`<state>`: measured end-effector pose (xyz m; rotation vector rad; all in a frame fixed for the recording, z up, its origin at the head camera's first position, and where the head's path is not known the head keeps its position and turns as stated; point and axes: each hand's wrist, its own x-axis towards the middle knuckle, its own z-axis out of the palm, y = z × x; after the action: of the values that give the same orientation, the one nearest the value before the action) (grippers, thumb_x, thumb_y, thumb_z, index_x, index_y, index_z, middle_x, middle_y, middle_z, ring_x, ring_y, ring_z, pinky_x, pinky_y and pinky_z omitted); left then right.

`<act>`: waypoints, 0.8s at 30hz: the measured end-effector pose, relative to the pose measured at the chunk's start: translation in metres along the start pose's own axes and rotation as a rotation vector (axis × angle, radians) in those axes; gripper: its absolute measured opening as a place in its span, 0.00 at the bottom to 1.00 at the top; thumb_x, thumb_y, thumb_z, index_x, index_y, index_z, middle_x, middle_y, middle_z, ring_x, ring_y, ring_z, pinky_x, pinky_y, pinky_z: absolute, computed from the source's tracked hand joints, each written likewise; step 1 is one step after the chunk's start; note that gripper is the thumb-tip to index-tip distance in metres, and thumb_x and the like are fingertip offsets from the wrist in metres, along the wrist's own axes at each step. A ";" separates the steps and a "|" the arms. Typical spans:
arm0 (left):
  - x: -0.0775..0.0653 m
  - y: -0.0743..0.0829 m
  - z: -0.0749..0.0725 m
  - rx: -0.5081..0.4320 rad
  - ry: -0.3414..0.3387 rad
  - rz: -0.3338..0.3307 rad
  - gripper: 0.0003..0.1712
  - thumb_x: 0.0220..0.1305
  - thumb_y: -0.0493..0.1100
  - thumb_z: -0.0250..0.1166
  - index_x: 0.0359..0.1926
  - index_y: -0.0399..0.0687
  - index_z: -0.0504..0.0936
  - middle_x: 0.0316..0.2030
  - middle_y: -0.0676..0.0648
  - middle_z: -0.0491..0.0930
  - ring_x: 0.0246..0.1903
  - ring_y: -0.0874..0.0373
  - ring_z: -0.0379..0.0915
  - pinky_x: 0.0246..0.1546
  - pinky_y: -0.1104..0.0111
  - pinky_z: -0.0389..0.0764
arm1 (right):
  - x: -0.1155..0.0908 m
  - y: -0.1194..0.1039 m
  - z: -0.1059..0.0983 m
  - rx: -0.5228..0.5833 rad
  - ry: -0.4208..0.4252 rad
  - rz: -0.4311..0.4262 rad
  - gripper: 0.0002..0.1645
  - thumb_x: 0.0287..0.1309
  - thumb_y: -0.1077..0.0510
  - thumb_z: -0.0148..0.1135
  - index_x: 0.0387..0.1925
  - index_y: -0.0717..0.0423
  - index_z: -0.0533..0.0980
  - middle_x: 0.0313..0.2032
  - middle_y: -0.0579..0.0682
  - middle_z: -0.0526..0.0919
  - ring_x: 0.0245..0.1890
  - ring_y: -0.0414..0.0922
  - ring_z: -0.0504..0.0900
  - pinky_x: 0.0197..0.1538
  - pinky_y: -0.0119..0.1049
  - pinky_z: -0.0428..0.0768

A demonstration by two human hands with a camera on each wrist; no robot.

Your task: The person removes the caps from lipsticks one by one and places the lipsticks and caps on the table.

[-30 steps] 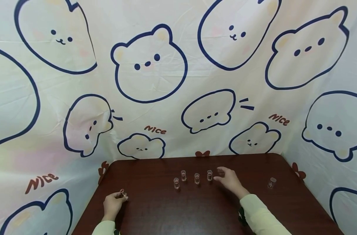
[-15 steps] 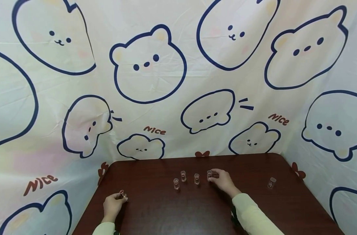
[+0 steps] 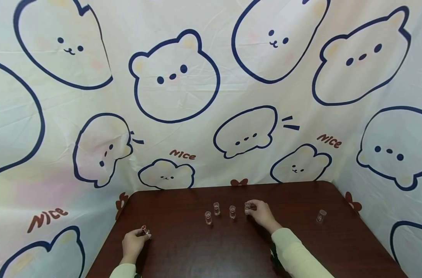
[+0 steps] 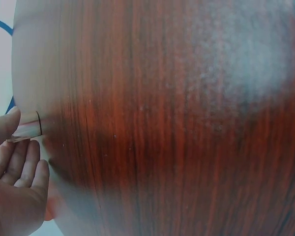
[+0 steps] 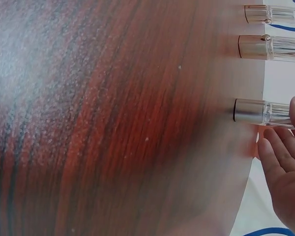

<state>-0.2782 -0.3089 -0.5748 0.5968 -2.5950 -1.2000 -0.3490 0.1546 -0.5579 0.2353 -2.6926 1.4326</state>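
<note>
In the head view my left hand (image 3: 134, 244) holds a small clear shot glass (image 3: 145, 229) near the table's left edge, tilted. The left wrist view shows that glass (image 4: 28, 125) between thumb and fingers, partly hidden by the thumb. My right hand (image 3: 262, 215) grips the rightmost shot glass (image 3: 247, 207) of a loose group, its thumb and fingers round the upper part. In the right wrist view its thick clear base (image 5: 249, 111) shows at the tabletop. Left of this glass, three more stand upright: a near one (image 3: 232, 212), a back one (image 3: 216, 209) and a left one (image 3: 208, 217).
A further clear glass (image 3: 321, 216) stands alone to the right on the dark brown wooden table (image 3: 211, 251). Behind the table hangs a pale cloth (image 3: 204, 135) printed with bear outlines, its lower part meeting the table's back edge.
My right hand has moved left to the rightmost glass of the group and closed its thumb and fingers on it. My left hand has stayed in place with its glass.
</note>
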 end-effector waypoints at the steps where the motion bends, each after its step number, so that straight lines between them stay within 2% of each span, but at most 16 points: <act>1: 0.000 0.000 0.000 -0.001 0.001 0.000 0.23 0.53 0.34 0.71 0.48 0.22 0.79 0.43 0.28 0.80 0.46 0.31 0.72 0.45 0.43 0.72 | 0.000 0.000 0.000 0.001 -0.002 -0.002 0.14 0.57 0.64 0.67 0.46 0.61 0.80 0.39 0.49 0.83 0.40 0.47 0.82 0.40 0.43 0.81; 6: -0.001 0.001 0.000 -0.009 0.004 -0.003 0.22 0.53 0.33 0.70 0.48 0.22 0.79 0.42 0.29 0.81 0.45 0.32 0.73 0.43 0.44 0.73 | -0.001 0.000 -0.001 0.006 0.002 -0.011 0.06 0.57 0.64 0.67 0.37 0.56 0.80 0.33 0.45 0.81 0.34 0.42 0.80 0.36 0.40 0.80; 10: -0.003 0.001 0.001 -0.016 0.005 -0.001 0.22 0.53 0.33 0.70 0.48 0.22 0.79 0.40 0.30 0.82 0.44 0.33 0.74 0.43 0.44 0.73 | -0.001 0.001 -0.001 0.006 0.012 -0.005 0.05 0.57 0.64 0.68 0.33 0.54 0.79 0.31 0.45 0.81 0.32 0.41 0.79 0.36 0.39 0.79; 17: -0.004 0.002 0.001 -0.017 0.009 -0.013 0.22 0.53 0.32 0.70 0.48 0.22 0.78 0.40 0.30 0.81 0.43 0.34 0.74 0.42 0.45 0.73 | -0.001 -0.003 -0.009 0.024 0.042 0.005 0.07 0.57 0.64 0.68 0.38 0.56 0.81 0.31 0.44 0.82 0.31 0.40 0.81 0.35 0.37 0.80; 24: -0.002 0.001 0.000 -0.021 0.020 -0.013 0.22 0.53 0.33 0.71 0.47 0.22 0.79 0.38 0.30 0.82 0.41 0.35 0.76 0.41 0.46 0.74 | 0.000 -0.017 -0.026 0.030 0.096 -0.039 0.13 0.58 0.61 0.68 0.45 0.59 0.81 0.33 0.43 0.84 0.33 0.41 0.82 0.36 0.37 0.81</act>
<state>-0.2768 -0.3071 -0.5739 0.6189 -2.5625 -1.2178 -0.3459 0.1672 -0.5296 0.2147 -2.5782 1.4354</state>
